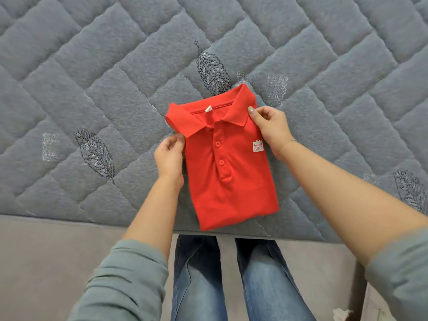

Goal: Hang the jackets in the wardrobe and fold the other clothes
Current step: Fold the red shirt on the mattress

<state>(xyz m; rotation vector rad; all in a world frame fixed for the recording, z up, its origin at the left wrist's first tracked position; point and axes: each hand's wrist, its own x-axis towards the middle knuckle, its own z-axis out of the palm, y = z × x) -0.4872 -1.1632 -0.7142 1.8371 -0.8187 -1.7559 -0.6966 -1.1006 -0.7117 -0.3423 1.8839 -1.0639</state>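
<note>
Head view — red polo (pixel 222 181) folded, white chest label (pixel 257 147) reading "MINISO".

Red polo shirt (pixel 228 172) lies folded, collar up, on the quilt

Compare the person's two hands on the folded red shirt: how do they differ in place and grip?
The left hand pinches the red polo shirt at its side edge below the collar; the right hand pinches the opposite shoulder, higher up. Only the right wrist wears a thin bracelet. Both grip the shirt's edges.
</note>
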